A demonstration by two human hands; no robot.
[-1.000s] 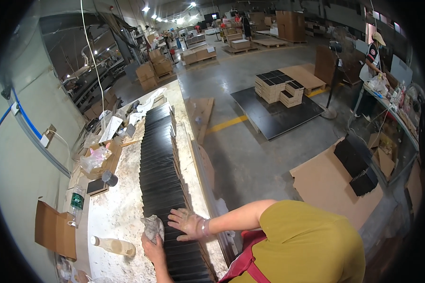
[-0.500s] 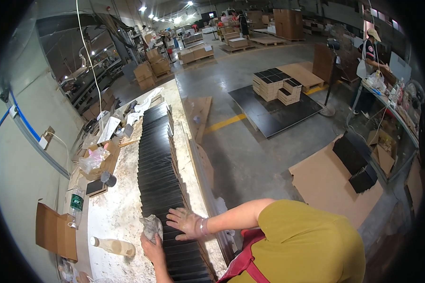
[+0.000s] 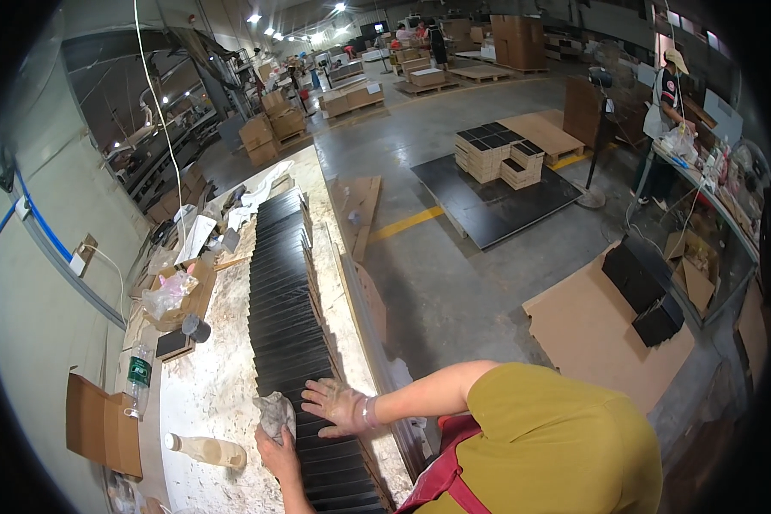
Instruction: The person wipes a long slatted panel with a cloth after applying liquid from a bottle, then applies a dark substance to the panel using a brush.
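A long row of thin black panels (image 3: pixel 283 291), overlapping like shingles, runs lengthwise along the stained white workbench (image 3: pixel 218 403). My left hand (image 3: pixel 280 458) is closed around a crumpled grey rag (image 3: pixel 274 415) at the left edge of the row. The rag touches the panels, and part of it is hidden by my fingers. Just right of it, my right hand (image 3: pixel 338 407), in a thin stained glove, lies flat across the panels with its fingers spread. A clear bottle with cloudy, pale contents (image 3: pixel 206 450) lies on its side to the left of my left hand.
An open cardboard box (image 3: pixel 107 428), a green-labelled bottle (image 3: pixel 140 377), a dark cup (image 3: pixel 196 328) and a carton with plastic bags (image 3: pixel 195 295) line the bench's left side. Across the floor stand stacked black-topped pieces (image 3: pixel 493 158) and black boards (image 3: pixel 634 278). A co-worker (image 3: pixel 666 103) stands far right.
The view has shifted very slightly. Both hands and the rag keep their places on the panels. At the far right, the co-worker's pose differs a little.
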